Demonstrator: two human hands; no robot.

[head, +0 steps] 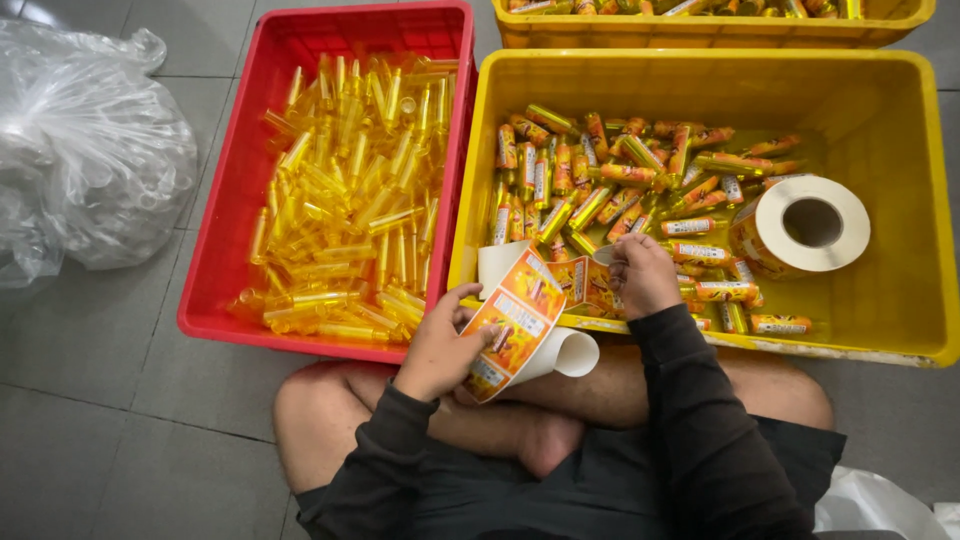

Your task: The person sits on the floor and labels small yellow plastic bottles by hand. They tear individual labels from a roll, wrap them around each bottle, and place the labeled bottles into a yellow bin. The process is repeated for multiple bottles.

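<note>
Your left hand (pixel 440 345) pinches the orange sticker strip (pixel 515 325) over your lap. Your right hand (pixel 643 275) curls its fingers on the strip by the yellow bin (pixel 900 300).

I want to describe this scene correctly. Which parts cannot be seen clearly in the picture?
All in the head view:
- Right hand: the back of the hand hides its fingertips, so its grip is unclear.
- Third yellow crate: cut off by the top edge.
- Label strip: the print is too small to make out.
- Clear plastic bag: contents blurred by wrinkled film.
</note>
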